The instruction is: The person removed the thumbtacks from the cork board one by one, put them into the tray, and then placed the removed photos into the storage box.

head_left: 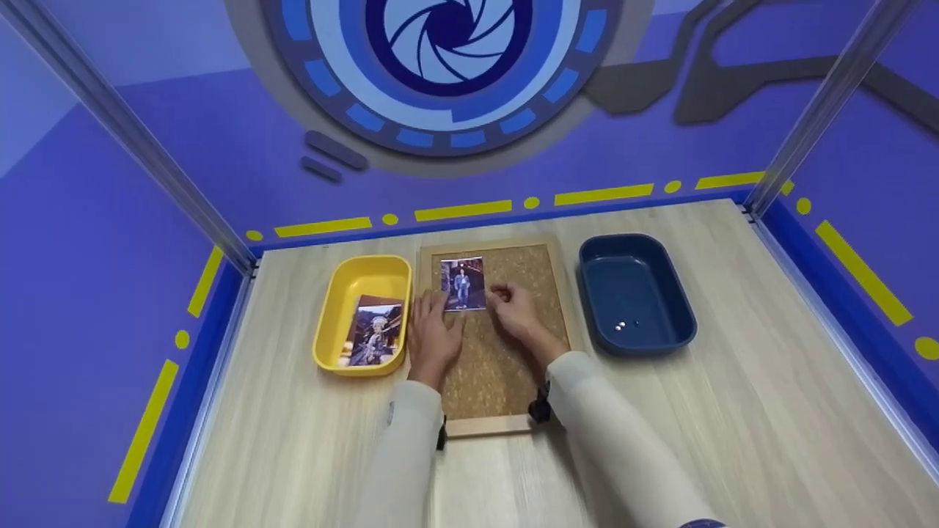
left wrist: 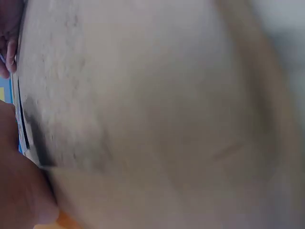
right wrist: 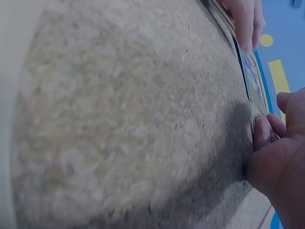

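Note:
A small photo (head_left: 463, 282) of a person in blue standing in a street lies on the upper left of a wood-framed cork board (head_left: 499, 374). My left hand (head_left: 434, 341) lies low at its lower left corner, fingers extended and thumb spread along the bottom edge. At the photo's right edge is my right hand (head_left: 516, 314), its fingers bent. In the right wrist view, fingers (right wrist: 261, 133) of that hand reach down to the cork beside the photo (right wrist: 250, 78). I cannot tell whether they pinch anything. The left wrist view is mostly blurred board.
Left of the board stands a yellow tray (head_left: 323, 345) with stacked photos (head_left: 375, 334) in it. A dark blue tray (head_left: 638, 293) with a few tiny shiny pieces (head_left: 620, 325) is on the right. Blue-purple panels (head_left: 469, 176) enclose the wooden table (head_left: 279, 440).

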Motion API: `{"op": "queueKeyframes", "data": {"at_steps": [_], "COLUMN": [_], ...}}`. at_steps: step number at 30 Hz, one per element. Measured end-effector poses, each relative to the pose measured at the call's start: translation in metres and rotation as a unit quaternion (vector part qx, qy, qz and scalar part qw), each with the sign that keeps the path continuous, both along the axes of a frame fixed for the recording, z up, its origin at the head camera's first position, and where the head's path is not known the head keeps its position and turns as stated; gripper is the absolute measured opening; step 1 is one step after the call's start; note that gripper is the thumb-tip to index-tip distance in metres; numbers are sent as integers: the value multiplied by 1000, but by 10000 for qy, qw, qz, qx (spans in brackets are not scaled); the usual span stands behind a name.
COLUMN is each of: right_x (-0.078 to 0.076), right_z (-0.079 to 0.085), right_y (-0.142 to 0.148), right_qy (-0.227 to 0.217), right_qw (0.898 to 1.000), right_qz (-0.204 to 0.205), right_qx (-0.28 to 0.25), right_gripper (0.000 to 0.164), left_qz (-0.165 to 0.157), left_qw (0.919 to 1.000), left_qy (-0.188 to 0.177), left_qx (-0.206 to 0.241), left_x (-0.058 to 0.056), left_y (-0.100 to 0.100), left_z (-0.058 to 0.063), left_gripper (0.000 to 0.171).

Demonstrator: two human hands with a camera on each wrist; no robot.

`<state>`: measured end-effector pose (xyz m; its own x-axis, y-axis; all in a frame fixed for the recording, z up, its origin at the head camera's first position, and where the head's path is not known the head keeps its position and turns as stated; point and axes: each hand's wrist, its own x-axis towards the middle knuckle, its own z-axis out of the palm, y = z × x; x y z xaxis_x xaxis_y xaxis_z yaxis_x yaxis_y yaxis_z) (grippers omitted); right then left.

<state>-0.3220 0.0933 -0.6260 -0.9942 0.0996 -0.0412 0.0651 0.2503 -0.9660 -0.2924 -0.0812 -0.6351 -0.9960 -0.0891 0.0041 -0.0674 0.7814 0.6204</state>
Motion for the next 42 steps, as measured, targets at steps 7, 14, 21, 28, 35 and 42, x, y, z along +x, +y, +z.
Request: {"op": "queueKeyframes", "data": {"at_steps": [7, 14, 21, 28, 35, 42], "right_x": [-5, -13, -23, -33, -39, -39], "right_z": [2, 6, 5, 1, 4, 4], "right_y": [-3, -7, -22, -38, -40, -39], "right_qy": [55, 101, 328, 261, 224, 170], "right_qw": [9999, 9996, 9984, 9941, 9879, 9839], "right_qz": [-41, -3, 224, 603, 512, 628], "right_qx": [155, 281, 411, 862, 1447, 1666], "right_gripper": [26, 22, 20, 21, 26, 37], "left_qz": [271, 360, 427, 402, 420, 415], "left_qw": [9993, 9986, 9983, 9988, 9989, 9989], "left_qy": [-96, -36, -44, -99, -84, 148], "left_qx": [-240, -374, -395, -272, -166, -134], "left_x": [-4, -4, 1, 1, -1, 1], "left_y": [9, 13, 6, 3, 8, 8], "left_z": [-2, 0, 0, -1, -1, -1], "left_gripper": [56, 54, 54, 52, 50, 48]}}
